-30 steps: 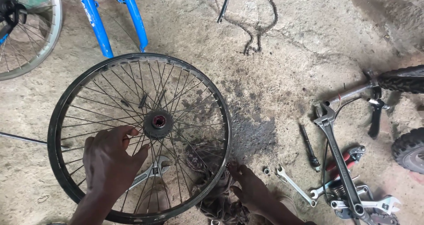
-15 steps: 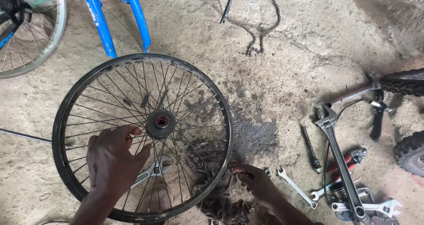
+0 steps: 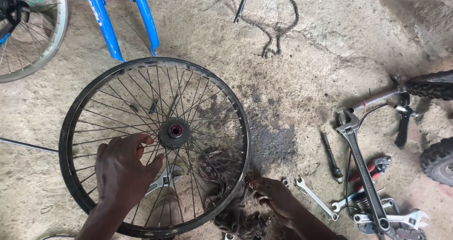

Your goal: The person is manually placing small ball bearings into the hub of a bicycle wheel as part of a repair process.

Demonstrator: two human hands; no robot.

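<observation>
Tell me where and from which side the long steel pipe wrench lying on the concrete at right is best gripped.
Probably the long steel pipe wrench is best gripped mid-handle, coming from above. The handle is straight, lies flat on the concrete floor and is barest there; its jaw end sits near a bicycle handlebar, and its lower end lies over silver spanners and red-handled pliers.
</observation>
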